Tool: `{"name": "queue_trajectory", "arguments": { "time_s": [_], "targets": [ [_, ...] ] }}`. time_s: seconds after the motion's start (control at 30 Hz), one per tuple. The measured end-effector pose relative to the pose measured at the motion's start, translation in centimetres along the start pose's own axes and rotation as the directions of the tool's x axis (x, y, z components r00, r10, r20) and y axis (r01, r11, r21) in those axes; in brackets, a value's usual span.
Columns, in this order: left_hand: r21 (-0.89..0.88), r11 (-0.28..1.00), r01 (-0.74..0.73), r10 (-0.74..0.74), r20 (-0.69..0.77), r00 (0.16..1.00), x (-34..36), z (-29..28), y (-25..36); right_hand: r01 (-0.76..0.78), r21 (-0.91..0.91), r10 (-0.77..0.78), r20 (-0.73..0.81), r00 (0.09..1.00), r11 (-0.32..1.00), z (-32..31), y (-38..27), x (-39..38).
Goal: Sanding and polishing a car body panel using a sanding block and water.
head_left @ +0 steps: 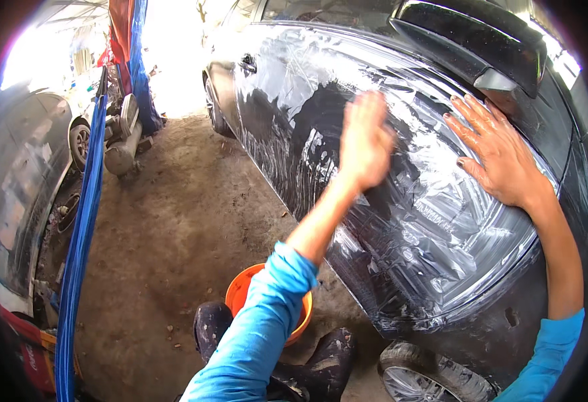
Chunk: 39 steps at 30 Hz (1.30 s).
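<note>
A dark car door is coated with whitish, milky wet streaks, with a darker bare patch around its middle. Over that patch is my left hand, its fingers stretched out toward the far side and smeared by motion. Whether anything lies under its palm is hidden. My right hand rests flat with spread fingers on the upper part of the door, just below the window line and close to the side mirror. Its fingers look wet, and it holds nothing I can see.
An orange bucket stands on the dirt floor between my knees and the car. A car wheel is at the bottom right. Blue hanging cloth runs down the left, before another car with patchy paint.
</note>
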State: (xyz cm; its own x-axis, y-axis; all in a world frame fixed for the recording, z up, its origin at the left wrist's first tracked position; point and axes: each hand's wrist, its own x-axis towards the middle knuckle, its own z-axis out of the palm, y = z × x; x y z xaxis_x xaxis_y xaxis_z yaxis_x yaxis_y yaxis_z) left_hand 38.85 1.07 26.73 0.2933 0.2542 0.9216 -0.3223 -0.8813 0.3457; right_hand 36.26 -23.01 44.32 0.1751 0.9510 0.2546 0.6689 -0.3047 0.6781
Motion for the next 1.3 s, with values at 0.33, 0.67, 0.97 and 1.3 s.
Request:
{"name": "queue_trajectory", "arguments": {
  "time_s": [0.33,0.67,0.97,1.3],
  "targets": [
    [-0.11,0.989,-0.099,0.104,0.034,0.994,-1.1,-0.1,-3.2,0.042,0.03,-0.042,0.014,0.999,0.999,1.3,-0.7,2.3],
    [-0.138,0.988,-0.066,0.066,-0.005,0.998,-2.1,0.6,-2.0,0.047,0.042,-0.046,-0.004,0.999,0.998,1.7,-0.6,2.5],
    [-0.094,0.994,0.051,-0.058,-0.066,0.996,-1.8,2.6,-0.9,0.048,0.06,-0.048,-0.011,0.999,0.997,2.7,0.0,2.1],
    [-0.067,0.996,-0.066,0.062,-0.06,0.996,-0.6,1.7,0.2,0.072,0.017,-0.07,-0.065,0.995,0.997,2.8,-0.1,2.7]
  ]
}}
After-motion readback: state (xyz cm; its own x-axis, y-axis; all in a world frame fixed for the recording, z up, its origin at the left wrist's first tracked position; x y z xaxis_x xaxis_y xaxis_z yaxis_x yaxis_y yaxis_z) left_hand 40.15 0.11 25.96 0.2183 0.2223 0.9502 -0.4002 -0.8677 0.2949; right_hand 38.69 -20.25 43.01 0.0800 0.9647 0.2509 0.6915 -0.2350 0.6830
